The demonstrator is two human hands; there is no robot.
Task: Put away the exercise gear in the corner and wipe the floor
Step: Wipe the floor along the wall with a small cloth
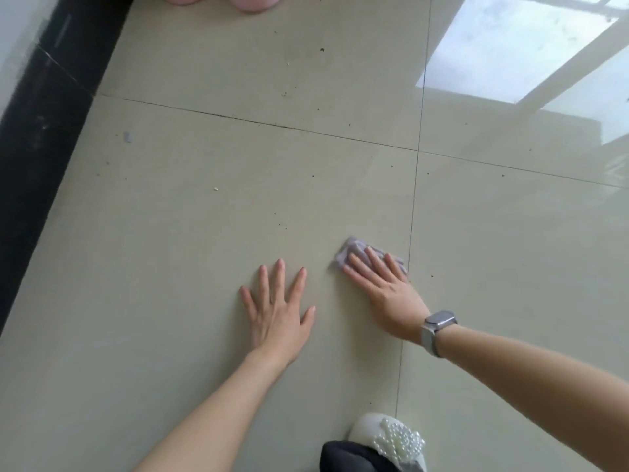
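A pale, glossy tiled floor fills the view, its dark grout lines crossing just above and to the right of the hands. Small dark specks and a few light crumbs dot the tiles, and a bright window reflection shines on the upper right tile. Along the left edge runs a black skirting band at the foot of a light wall.

At the very top edge, two rounded pink objects sit on the floor, cut off by the frame; what they are cannot be told.

The left hand lies flat on the tile, palm down, its fingers straight and spread wide, holding nothing.

The right hand lies just to the right of it, palm down on a small crumpled lilac cloth. Its fingers are straight and close together, pressing the cloth against the floor rather than curling round it. The cloth shows beyond the fingertips and on both sides of them, close to the vertical grout line. A grey smartwatch sits on the right wrist.

At the bottom edge, between the two forearms, a white shoe with pearl beads rests on the floor, with a piece of dark fabric beside it.
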